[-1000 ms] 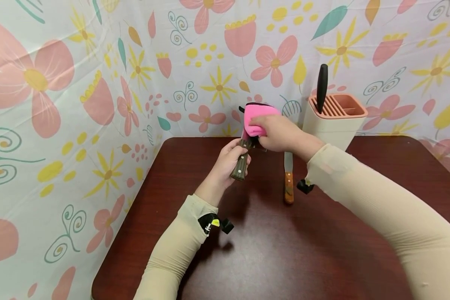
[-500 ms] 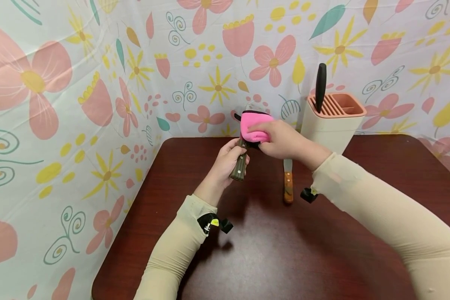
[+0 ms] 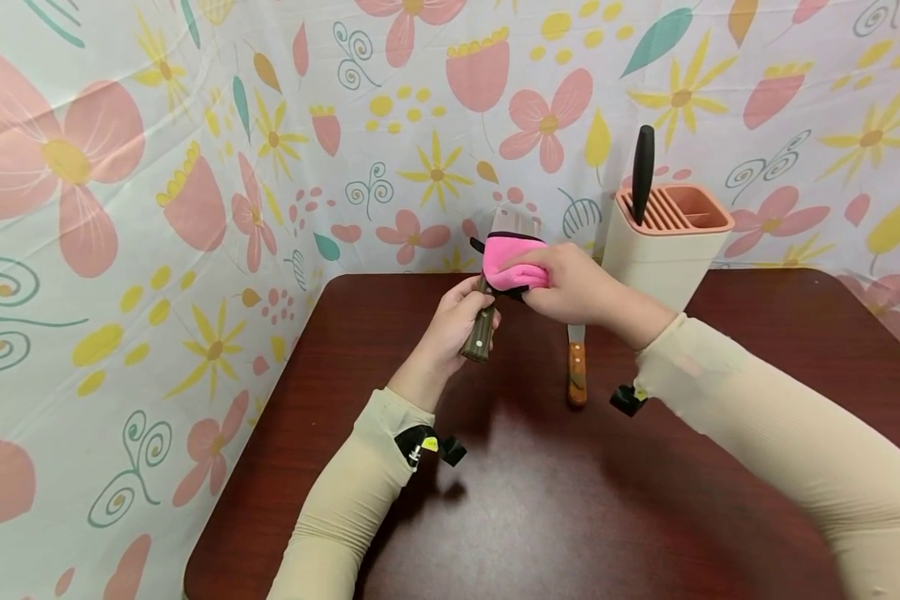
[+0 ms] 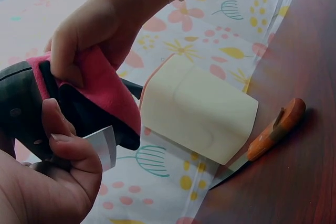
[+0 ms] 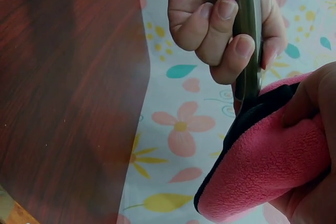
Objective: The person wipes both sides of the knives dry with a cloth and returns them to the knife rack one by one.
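The head view is bright, with soft glare on the table (image 3: pixel 532 492) and shadow beside the left sleeve (image 3: pixel 345 483). Both wrist views are dimmer; in the left, the wall (image 4: pixel 31 22) pales toward the upper left.

Black-edged pink cloth (image 3: pixel 520 260) partly covers a tilted, dark-handled knife (image 3: pixel 478 335).

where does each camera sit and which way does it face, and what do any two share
Head: on the head, facing forward and down at the table; left hand, right hand and both sleeves show.
Left wrist: on the left wrist, facing past the left hand to the cloth, block and orange-handled knife; the right hand shows.
Right wrist: on the right wrist, facing the cloth and dark handle; both hands show partly.
Shared: both wrist views show the cloth and both hands.
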A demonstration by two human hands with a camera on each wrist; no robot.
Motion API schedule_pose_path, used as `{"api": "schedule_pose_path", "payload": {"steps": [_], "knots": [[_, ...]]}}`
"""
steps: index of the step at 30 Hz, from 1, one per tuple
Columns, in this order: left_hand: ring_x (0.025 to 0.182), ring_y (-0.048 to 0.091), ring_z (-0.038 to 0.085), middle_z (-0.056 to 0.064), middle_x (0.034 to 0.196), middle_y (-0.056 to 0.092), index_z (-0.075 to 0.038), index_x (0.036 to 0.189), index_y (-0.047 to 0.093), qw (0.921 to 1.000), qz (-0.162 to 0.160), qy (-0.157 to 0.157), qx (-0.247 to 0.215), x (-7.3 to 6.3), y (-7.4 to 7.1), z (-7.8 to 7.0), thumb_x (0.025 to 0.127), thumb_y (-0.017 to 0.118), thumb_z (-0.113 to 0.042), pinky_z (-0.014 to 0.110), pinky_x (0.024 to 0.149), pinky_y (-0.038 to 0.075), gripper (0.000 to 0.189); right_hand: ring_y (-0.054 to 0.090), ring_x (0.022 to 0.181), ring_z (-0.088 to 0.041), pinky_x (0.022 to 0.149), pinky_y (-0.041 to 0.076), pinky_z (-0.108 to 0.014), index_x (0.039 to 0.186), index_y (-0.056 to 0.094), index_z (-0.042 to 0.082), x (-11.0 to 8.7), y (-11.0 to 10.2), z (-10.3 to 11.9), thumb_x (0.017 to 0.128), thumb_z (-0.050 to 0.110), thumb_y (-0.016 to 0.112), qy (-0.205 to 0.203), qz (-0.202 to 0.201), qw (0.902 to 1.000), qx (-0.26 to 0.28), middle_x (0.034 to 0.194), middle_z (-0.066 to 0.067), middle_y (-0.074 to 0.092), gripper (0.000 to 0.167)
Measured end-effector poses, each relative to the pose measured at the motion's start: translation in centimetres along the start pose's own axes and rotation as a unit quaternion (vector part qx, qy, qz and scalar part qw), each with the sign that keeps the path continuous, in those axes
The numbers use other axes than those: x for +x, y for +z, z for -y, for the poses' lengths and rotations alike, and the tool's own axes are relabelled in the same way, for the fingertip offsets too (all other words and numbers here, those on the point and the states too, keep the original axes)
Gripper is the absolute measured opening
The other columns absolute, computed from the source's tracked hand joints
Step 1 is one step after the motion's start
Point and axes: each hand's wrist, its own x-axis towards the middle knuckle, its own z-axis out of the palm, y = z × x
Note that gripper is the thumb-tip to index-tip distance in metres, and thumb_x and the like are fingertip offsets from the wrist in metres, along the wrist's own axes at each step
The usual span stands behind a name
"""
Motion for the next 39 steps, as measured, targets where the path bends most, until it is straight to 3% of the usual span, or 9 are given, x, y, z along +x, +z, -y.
{"api": "schedule_pose_path", "payload": {"steps": [7,17,22,25,29,33,36,39], "knots": [[0.053,0.053,0.008,0.0,0.066,0.056,-0.003,0.129,0.054,1.0,0.004,0.002,0.002,-0.1,0.0,-0.2,0.104,0.043,-0.009,0.023,0.043,0.048,0.028,0.017,0.061,-0.005,0.058,0.021,-0.025,0.101,0.077,0.017,-0.3,-0.3,0.2,0.081,-0.001,0.056,0.027,0.018,0.9986,0.042,0.064,0.009,0.023,0.034],[0.061,0.055,0.011,0.005,0.078,0.058,-0.005,0.144,0.048,0.9997,-0.013,-0.017,0.012,0.0,-0.2,-0.1,0.11,0.037,-0.022,0.026,0.046,0.049,0.039,0.024,0.061,-0.006,0.056,0.022,-0.024,0.087,0.069,0.015,-0.9,-0.5,0.2,0.077,-0.001,0.059,0.026,0.023,0.9971,0.067,0.065,0.008,0.023,0.021],[0.06,0.055,0.011,0.004,0.076,0.057,-0.006,0.143,0.051,0.9996,-0.017,-0.018,0.011,0.0,-0.4,0.1,0.113,0.033,-0.03,0.026,0.047,0.05,0.042,0.025,0.057,-0.004,0.055,0.022,-0.024,0.082,0.065,0.012,-1.4,-0.5,0.4,0.08,-0.002,0.06,0.031,0.018,0.9955,0.088,0.064,0.007,0.029,0.015],[0.06,0.055,0.011,0.004,0.074,0.057,-0.008,0.14,0.053,0.9996,-0.022,-0.014,0.009,0.1,-0.5,0.2,0.113,0.032,-0.03,0.027,0.047,0.049,0.041,0.027,0.056,-0.004,0.055,0.022,-0.024,0.072,0.052,0.01,-1.6,-0.5,0.7,0.082,-0.002,0.058,0.039,0.013,0.9933,0.108,0.064,0.006,0.03,0.018],[0.062,0.055,0.011,0.005,0.079,0.057,-0.009,0.143,0.051,0.9995,-0.03,-0.013,0.004,0.2,-0.7,0.2,0.113,0.033,-0.03,0.027,0.047,0.049,0.041,0.043,0.053,-0.004,0.053,0.027,-0.023,0.078,0.062,0.01,-2.1,-0.8,1.2,0.086,-0.002,0.058,0.046,0.006,0.9905,0.129,0.065,0.003,0.04,0.015],[0.062,0.055,0.011,0.006,0.078,0.057,-0.01,0.15,0.045,0.9994,-0.03,-0.013,-0.005,0.4,-0.9,0.1,0.113,0.032,-0.03,0.027,0.046,0.049,0.044,0.064,0.058,-0.003,0.05,0.036,-0.019,0.106,0.077,0.009,-2.7,-1.7,1.3,0.087,-0.002,0.061,0.065,-0.018,0.9864,0.15,0.068,0.003,0.058,0.027],[0.06,0.055,0.011,0.005,0.074,0.057,-0.01,0.15,0.044,0.9995,-0.028,-0.013,-0.01,0.4,-0.9,0.1,0.113,0.031,-0.03,0.027,0.045,0.048,0.043,0.056,0.056,0.001,0.048,0.033,-0.021,0.112,0.077,0.006,-2.9,-2.5,1.2,0.086,-0.001,0.065,0.093,-0.058,0.9826,0.15,0.059,0.007,0.047,0.03],[0.059,0.055,0.011,0.005,0.073,0.056,-0.012,0.148,0.045,0.9993,-0.031,-0.017,-0.011,0.4,-1.0,0.2,0.113,0.032,-0.031,0.027,0.045,0.048,0.042,0.04,0.056,-0.004,0.047,0.025,-0.026,0.108,0.077,0.008,-2.8,-2.7,1.3,0.085,0.002,0.067,0.133,-0.108,0.9753,0.14,0.059,0.008,0.034,0.025]]}}
